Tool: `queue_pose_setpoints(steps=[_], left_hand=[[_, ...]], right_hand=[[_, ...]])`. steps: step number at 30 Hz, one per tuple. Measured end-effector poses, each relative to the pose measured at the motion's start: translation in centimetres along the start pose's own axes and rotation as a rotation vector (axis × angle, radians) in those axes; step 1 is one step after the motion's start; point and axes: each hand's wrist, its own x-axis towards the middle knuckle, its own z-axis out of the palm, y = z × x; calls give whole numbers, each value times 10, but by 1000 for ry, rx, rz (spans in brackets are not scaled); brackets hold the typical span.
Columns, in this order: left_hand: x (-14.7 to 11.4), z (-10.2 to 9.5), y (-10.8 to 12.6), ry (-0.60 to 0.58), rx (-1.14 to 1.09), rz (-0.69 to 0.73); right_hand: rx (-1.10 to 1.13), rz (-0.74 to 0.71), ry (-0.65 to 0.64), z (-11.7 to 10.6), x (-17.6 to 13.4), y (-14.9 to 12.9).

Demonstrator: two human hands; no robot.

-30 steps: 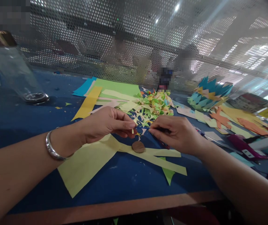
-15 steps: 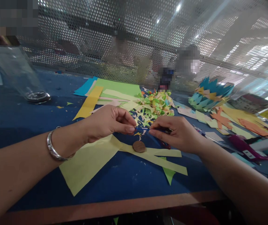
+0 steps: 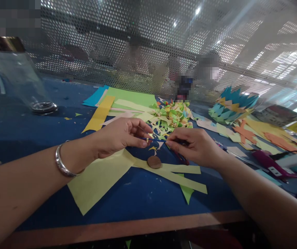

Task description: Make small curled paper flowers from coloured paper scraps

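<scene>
Both my hands meet over the middle of the table. In my right hand [image 3: 187, 143], thumb and fingers pinch a thin blue stick [image 3: 158, 140] that points left. Dark red-edged loops [image 3: 181, 158], perhaps scissor handles, show below this hand; whether it holds them I cannot tell. My left hand [image 3: 127, 135] has its thumb and fingertips curled about the stick's far end, where a tiny pale yellow bit [image 3: 147, 140] shows. What these fingers grip is too small to make out. Below lies a round brown wooden disc [image 3: 154, 162] on pale yellow paper strips [image 3: 187, 180].
A pale yellow sheet [image 3: 99, 186] lies under my left forearm. Behind my hands is a heap of curled paper pieces [image 3: 176, 114] beside green sheets [image 3: 130, 95]. A clear bottle [image 3: 26, 79] stands left. Right are a zigzag paper ring [image 3: 232, 105] and a purple tool [image 3: 270, 166].
My left index finger has lifted a little from the thumb, and the pale bit now shows at the stick's end. My right hand has barely moved.
</scene>
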Motion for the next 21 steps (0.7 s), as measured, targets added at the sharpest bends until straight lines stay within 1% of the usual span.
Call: queue_pose_setpoints(steps=[9,13,17,19,21], left_hand=[[0,1,-3,26,-39,20],[0,-2,-2,55,-13,21],[1,-7,-1,62,-28,52],[2,-10,-1,91,-37,71],[4,-14,-1,155,-30,95]], right_hand=[[-24,15,-19,-1,2,-1],[-31,20,-18,-1,2,-1],[-41,9,-13,-4,2,0],[-56,8,-9,-5,2,1],[-75,18,-9,-7,2,3]])
